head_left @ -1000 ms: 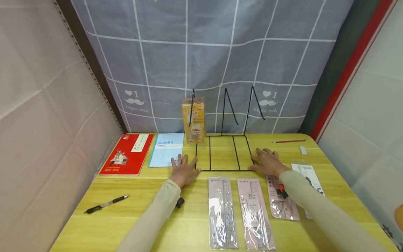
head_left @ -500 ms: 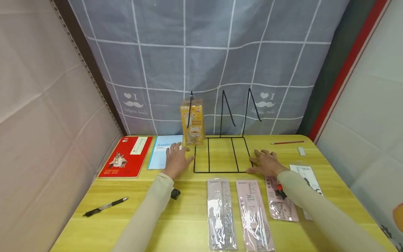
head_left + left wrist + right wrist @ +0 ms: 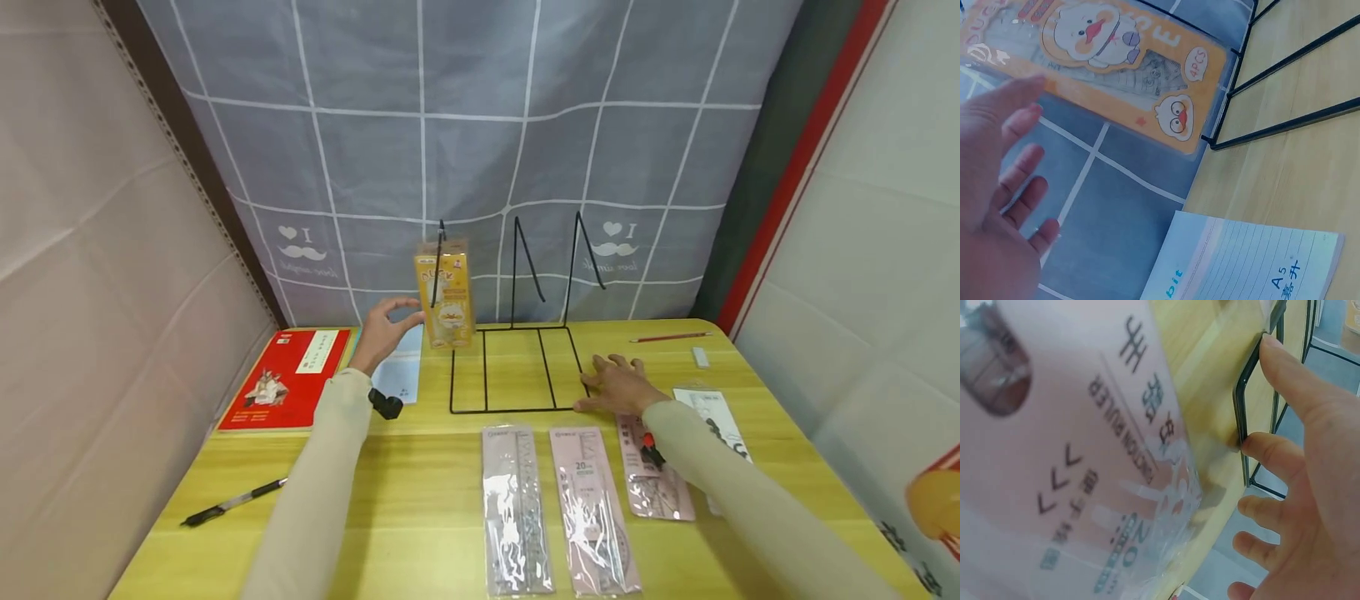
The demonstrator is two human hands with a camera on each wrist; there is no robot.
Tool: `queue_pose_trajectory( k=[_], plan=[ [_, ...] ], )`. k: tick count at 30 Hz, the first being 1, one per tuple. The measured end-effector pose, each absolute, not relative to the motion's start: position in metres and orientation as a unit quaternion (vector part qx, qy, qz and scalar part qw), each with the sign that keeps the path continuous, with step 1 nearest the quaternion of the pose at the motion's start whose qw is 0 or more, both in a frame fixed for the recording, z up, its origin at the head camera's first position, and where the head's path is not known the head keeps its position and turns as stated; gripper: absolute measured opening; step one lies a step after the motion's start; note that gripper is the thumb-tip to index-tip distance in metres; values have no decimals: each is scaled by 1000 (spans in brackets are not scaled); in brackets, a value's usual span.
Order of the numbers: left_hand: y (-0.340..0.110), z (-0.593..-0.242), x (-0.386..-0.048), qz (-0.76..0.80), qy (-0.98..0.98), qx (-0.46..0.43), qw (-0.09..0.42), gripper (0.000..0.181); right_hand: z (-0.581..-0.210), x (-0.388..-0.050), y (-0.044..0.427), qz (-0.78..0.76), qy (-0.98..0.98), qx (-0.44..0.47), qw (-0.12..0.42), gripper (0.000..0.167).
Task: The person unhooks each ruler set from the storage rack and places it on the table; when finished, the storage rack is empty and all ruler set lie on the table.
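Note:
A yellow-orange duck-print package (image 3: 447,300) with a clear window hangs on the left hook of a black wire rack (image 3: 517,410). My left hand (image 3: 384,335) is raised just left of that package, fingers apart. In the left wrist view the thumb of the left hand (image 3: 997,162) overlaps the edge of the package (image 3: 1116,69); whether it touches cannot be told. Beneath the hand lies a light-blue notebook (image 3: 401,371), partly covered. My right hand (image 3: 618,386) rests at the rack's front right corner. In the right wrist view its thumb and index finger touch the wire.
Left on the table lie a red booklet (image 3: 288,379) and a black pen (image 3: 234,502). In front are packaged ruler sets (image 3: 517,508), (image 3: 596,508), (image 3: 656,475) and a white package (image 3: 712,421). A red pencil (image 3: 670,337) and white eraser (image 3: 701,357) lie at the back right.
My left hand has left the rack's front left corner, moving over the notebook and up beside the hanging package. The right hand stays at the rack's corner. The head view has shifted slightly.

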State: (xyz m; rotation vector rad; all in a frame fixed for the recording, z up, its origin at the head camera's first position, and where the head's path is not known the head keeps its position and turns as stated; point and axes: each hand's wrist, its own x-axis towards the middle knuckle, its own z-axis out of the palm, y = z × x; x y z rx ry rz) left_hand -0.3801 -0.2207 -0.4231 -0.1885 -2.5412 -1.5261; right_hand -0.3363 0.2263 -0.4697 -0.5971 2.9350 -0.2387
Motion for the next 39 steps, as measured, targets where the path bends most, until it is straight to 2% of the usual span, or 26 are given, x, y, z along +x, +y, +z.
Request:
queue_pose_trajectory(
  k=[11,27,39],
  plan=[
    [-221,-425,-388,-517,-842,-98,117,58,-471,-337,221,-81,975,-196,69,76],
    [-207,-426,-372,-486,-849,-115,169,54,-468,-335,222,-74,977,-180,81,79],
    [-203,-430,-337,-496,-850,-93,148,52,-469,-334,223,-70,977,-184,77,78]
  ],
)
